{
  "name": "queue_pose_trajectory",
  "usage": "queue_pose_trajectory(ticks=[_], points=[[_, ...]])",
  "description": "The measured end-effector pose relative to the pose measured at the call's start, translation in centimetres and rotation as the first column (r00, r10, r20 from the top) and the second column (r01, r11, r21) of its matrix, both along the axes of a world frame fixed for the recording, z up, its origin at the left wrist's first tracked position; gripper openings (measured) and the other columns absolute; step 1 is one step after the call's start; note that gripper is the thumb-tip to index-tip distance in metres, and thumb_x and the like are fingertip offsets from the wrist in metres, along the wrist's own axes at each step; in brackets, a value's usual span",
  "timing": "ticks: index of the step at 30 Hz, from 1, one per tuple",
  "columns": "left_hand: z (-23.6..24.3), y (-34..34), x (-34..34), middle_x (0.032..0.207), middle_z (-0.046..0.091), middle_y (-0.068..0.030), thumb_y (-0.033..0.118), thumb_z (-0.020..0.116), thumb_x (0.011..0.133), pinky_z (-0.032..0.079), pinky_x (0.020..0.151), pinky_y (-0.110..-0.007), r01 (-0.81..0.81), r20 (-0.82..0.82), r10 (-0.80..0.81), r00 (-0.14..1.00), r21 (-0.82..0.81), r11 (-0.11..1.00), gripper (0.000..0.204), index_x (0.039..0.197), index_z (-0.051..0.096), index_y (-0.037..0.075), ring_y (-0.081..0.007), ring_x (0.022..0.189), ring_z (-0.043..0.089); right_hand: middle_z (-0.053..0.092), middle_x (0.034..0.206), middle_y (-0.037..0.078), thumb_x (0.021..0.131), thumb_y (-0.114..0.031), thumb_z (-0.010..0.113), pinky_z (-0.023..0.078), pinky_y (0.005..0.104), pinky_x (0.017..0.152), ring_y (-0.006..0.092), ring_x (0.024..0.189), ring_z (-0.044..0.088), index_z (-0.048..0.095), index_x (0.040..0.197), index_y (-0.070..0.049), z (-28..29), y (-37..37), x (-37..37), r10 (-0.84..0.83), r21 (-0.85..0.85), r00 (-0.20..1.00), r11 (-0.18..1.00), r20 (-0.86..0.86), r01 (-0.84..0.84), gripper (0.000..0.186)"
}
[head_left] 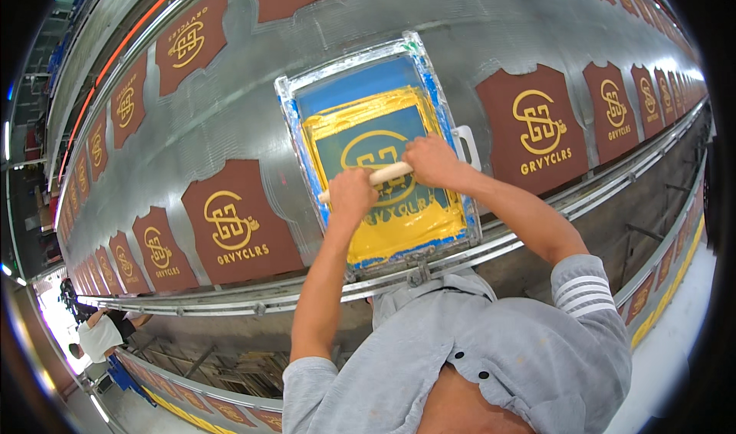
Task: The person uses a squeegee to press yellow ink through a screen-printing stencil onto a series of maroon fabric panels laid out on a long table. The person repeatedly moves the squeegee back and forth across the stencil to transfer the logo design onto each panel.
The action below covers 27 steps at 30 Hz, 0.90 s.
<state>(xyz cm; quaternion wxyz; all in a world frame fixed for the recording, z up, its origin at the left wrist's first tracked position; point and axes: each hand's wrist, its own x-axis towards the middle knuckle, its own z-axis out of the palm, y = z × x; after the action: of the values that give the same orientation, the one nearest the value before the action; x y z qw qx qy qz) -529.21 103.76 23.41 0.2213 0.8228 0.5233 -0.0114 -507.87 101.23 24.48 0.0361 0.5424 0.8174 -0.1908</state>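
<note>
A printing screen in a metal frame (348,50), edged in blue, lies on a long grey printing table (230,104). Yellow ink (406,231) coats much of its mesh around a teal logo area. My left hand (351,196) and my right hand (429,160) both grip the wooden squeegee handle (389,173) across the middle of the screen, left lower than right. A white handle (469,146) projects from the frame's right side. The squeegee's blade is hidden.
Maroon fabric panels (234,250) with yellow prints line the table on both sides and along its far part. A metal rail (230,304) runs along the near edge. At the lower left stands another person (98,334) in a white top.
</note>
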Motion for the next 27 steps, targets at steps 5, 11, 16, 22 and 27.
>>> queue_pose_trajectory(ticks=[5,11,16,22,27], points=[[1.3,9.2,-0.9,0.078,0.071,-0.0148,0.014,0.068,0.072,0.056,0.067,-0.045,0.011,-0.091,-0.014,0.996,-0.035,0.999,0.016,0.086,0.077,0.012,-0.035,0.074,0.07,0.069,0.082,0.012,0.073,-0.01,0.066,0.053,0.0443,0.073,0.032,0.08,0.069,0.074,0.082,-0.007,-1.4,7.6,1.8,-0.08,0.146,0.995,0.985,-0.067,0.089,0.013],[0.2,11.4,-1.2,0.077,0.07,-0.0132,0.012,0.069,0.07,0.055,0.065,-0.044,0.048,-0.104,-0.046,0.993,0.012,0.999,0.013,0.08,0.076,0.009,-0.0337,0.072,0.069,0.07,0.087,0.013,0.074,-0.009,0.065,0.054,0.0436,0.077,0.0327,0.083,0.068,0.072,0.085,-0.004,-1.1,10.1,1.3,-0.116,-0.021,0.993,0.993,-0.039,0.115,0.014],[-1.0,10.5,-1.7,0.086,0.072,-0.0087,0.012,0.07,0.066,0.055,0.063,-0.042,0.051,-0.076,-0.045,0.996,0.071,0.996,0.028,0.093,0.078,0.015,-0.0317,0.073,0.069,0.068,0.093,0.012,0.073,-0.007,0.066,0.055,0.0431,0.078,0.0322,0.089,0.067,0.071,0.087,-0.003,-1.5,9.4,1.7,-0.055,0.099,0.994,0.993,-0.09,0.064,0.016],[-0.9,4.6,-3.0,0.09,0.071,-0.008,0.007,0.07,0.063,0.055,0.06,-0.042,0.056,-0.014,-0.054,0.998,0.109,0.992,0.027,0.09,0.072,0.01,-0.0308,0.071,0.069,0.064,0.086,0.012,0.071,-0.007,0.066,0.054,0.0403,0.077,0.0304,0.085,0.066,0.067,0.083,-0.002,-2.2,3.9,0.7,-0.06,0.1,0.985,0.992,-0.163,0.077,0.012],[-1.2,-1.8,-3.5,0.098,0.07,-0.0049,0.007,0.071,0.061,0.056,0.062,-0.04,0.024,0.03,-0.027,0.999,0.099,0.995,0.034,0.094,0.071,0.009,-0.0284,0.08,0.07,0.063,0.086,0.012,0.071,-0.007,0.064,0.054,0.0402,0.075,0.0292,0.083,0.065,0.064,0.083,-0.003,-2.3,-2.9,0.0,-0.071,0.106,0.978,0.99,-0.195,0.093,0.013]])
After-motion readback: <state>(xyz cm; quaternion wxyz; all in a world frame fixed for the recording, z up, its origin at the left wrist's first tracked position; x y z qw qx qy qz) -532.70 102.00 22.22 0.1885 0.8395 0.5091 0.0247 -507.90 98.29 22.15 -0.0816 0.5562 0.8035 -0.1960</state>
